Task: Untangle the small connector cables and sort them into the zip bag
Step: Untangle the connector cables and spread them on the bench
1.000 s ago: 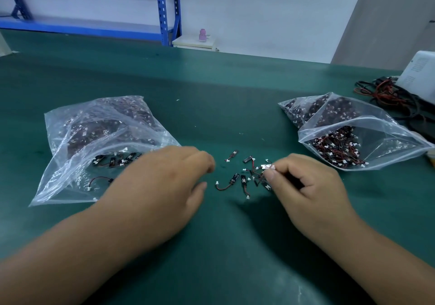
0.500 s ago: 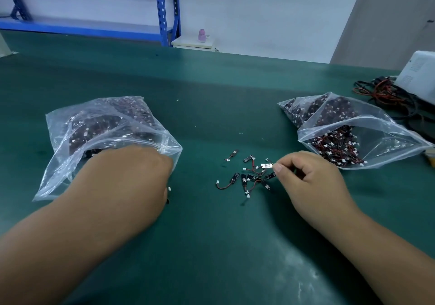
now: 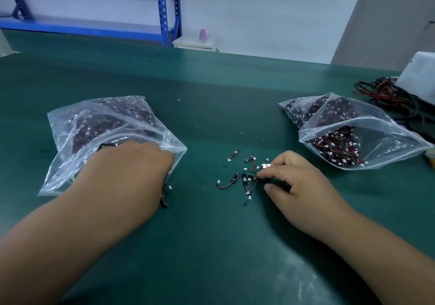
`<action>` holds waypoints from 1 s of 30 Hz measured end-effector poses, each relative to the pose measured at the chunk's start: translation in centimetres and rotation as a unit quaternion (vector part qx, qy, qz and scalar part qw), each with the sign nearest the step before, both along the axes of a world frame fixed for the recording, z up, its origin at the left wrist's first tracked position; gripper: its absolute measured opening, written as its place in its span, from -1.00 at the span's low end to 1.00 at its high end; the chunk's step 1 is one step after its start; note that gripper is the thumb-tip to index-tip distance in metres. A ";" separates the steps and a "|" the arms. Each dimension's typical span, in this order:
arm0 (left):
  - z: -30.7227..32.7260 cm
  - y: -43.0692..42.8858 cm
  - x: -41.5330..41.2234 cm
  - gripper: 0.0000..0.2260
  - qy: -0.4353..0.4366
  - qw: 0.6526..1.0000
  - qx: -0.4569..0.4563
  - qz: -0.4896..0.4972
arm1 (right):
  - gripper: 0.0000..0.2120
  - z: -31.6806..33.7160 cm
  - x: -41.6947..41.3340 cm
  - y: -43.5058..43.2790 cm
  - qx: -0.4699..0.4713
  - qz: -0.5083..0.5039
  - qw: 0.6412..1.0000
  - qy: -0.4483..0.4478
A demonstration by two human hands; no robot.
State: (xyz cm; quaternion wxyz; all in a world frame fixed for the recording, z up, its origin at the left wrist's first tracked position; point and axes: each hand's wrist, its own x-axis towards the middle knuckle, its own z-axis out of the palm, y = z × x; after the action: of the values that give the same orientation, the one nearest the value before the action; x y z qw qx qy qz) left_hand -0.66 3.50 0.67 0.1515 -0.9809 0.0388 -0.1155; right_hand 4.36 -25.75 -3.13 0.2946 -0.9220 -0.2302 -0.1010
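Several small connector cables (image 3: 231, 181), black with red wire and white plugs, lie loose on the green table between my hands. My right hand (image 3: 299, 187) pinches one of them at the pile's right edge with thumb and index finger. My left hand (image 3: 127, 175) sits at the mouth of the left zip bag (image 3: 94, 125), fingers curled, and cable ends (image 3: 164, 195) stick out beneath it. That bag is packed with cables. The right zip bag (image 3: 367, 139) lies open toward me with a tangled mass of cables inside.
A bundle of red and black wires (image 3: 388, 92) and a white device (image 3: 419, 76) sit at the table's far right. Beyond the far edge stand a blue shelf frame (image 3: 164, 10) and a pink bottle (image 3: 202, 35) on a white cabinet.
My left hand moved left from the loose pile to the left bag's mouth, carrying cables. My right hand stayed at the pile, shifting its fingers among the cables.
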 end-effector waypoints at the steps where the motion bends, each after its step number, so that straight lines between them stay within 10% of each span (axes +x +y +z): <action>1: 0.1 -0.1 -0.1 -0.83 -0.007 1.000 -0.003 -0.003 | -0.78 0.1 -0.1 0.0 -0.004 0.005 1.000 0.003; 30: 1.1 -2.4 -0.9 -0.92 -0.028 0.977 -0.161 -0.134 | -0.88 0.4 -0.4 0.4 -0.020 -0.024 0.999 -0.026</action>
State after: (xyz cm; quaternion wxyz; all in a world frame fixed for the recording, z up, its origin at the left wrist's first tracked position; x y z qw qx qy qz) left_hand -1.60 1.13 1.78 -0.0244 -0.9748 0.1460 -0.1670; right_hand 3.96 -25.36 -2.74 0.2670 -0.9301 -0.2176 -0.1276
